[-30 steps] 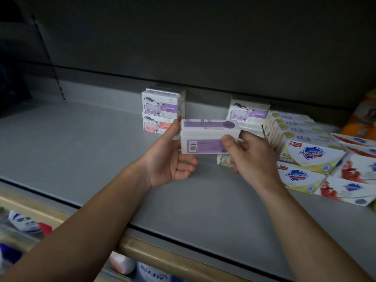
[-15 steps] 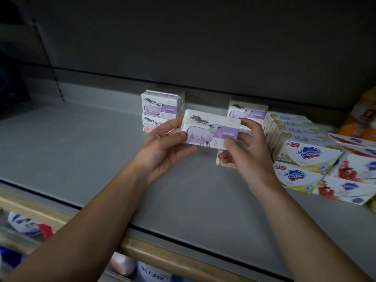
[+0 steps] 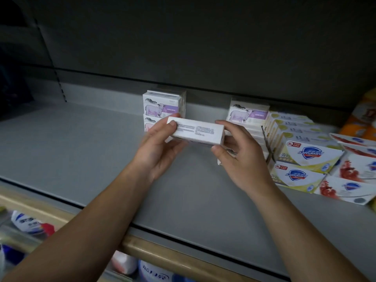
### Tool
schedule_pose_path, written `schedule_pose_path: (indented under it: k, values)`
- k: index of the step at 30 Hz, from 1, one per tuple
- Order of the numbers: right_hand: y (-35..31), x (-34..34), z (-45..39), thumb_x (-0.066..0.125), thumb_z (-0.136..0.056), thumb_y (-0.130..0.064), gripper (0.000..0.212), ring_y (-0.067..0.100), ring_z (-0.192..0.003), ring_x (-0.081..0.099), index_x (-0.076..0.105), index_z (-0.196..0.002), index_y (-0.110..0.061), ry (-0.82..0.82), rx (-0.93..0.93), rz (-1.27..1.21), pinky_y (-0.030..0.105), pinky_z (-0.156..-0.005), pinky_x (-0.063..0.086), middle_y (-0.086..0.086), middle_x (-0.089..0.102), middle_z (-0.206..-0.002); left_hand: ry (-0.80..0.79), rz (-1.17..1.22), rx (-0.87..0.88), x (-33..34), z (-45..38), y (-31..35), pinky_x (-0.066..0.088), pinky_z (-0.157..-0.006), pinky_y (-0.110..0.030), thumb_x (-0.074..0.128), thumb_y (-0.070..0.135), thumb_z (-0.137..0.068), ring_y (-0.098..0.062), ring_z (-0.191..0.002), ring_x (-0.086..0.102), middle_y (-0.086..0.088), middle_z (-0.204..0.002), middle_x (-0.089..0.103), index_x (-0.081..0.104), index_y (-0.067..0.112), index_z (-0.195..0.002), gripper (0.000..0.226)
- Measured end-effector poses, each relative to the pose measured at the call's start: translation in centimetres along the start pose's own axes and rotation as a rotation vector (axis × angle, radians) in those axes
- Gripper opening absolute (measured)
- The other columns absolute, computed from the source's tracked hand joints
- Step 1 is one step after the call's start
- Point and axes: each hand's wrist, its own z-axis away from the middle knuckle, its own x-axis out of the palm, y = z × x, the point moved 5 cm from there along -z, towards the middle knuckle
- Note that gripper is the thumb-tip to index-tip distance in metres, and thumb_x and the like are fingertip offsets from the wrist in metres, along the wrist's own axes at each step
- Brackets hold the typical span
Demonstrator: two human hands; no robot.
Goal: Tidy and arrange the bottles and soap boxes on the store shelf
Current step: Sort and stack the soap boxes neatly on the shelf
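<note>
A white soap box with small print on its upper face is held above the grey shelf between both hands. My left hand grips its left end, thumb on top. My right hand grips its right end from below and behind. Behind it a stack of two sheep-print soap boxes stands at the back of the shelf. A second sheep-print stack stands to the right, partly hidden by my right hand.
Rows of white-and-yellow Safeguard soap boxes and red-print ones fill the shelf's right side. An orange pack stands at far right. Bottles show on the lower shelf beneath the wooden front rail.
The box has been turned in my hands: its sheep-print face showed half a second ago, and now a plain face with small print is up. Both hands stayed in about the same place.
</note>
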Motion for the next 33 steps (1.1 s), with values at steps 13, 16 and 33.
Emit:
schedule_pose_path:
  k: [13,16,33]
  values:
    - [-1.0,0.1,0.0,0.078,-0.076,-0.016,0.052,0.014,-0.109,0.054,0.062,-0.125,-0.023,-0.014,-0.079,0.273,0.026,-0.090,0.043,-0.008,0.060,-0.117,-0.035,-0.131,0.051,0.4,0.4,0.2,0.040,-0.104,-0.047,0.066,0.003,-0.080,-0.027,-0.103,0.054,-0.011,-0.105,0.059,0.060,0.013,-0.097,0.021]
    - [-1.3,-0.4,0.1,0.080,-0.073,-0.021,0.049,0.016,-0.103,0.053,0.065,-0.119,-0.023,0.043,-0.113,0.357,0.018,-0.085,0.034,-0.006,0.062,-0.112,-0.031,-0.298,0.047,1.0,0.7,-0.5,0.055,-0.088,-0.045,0.073,0.015,-0.079,-0.029,-0.100,0.060,-0.020,-0.110,0.058,0.062,0.012,-0.098,0.022]
    - [-1.9,-0.9,0.1,0.074,-0.076,-0.032,0.047,0.021,-0.098,0.054,0.065,-0.121,-0.019,0.130,-0.103,0.366,0.017,-0.080,0.030,-0.002,0.066,-0.106,0.217,-0.670,0.191,-0.6,0.2,-0.3,0.060,-0.076,-0.043,0.052,0.040,-0.093,-0.024,-0.080,0.071,-0.013,-0.092,0.073,0.068,0.009,-0.093,0.035]
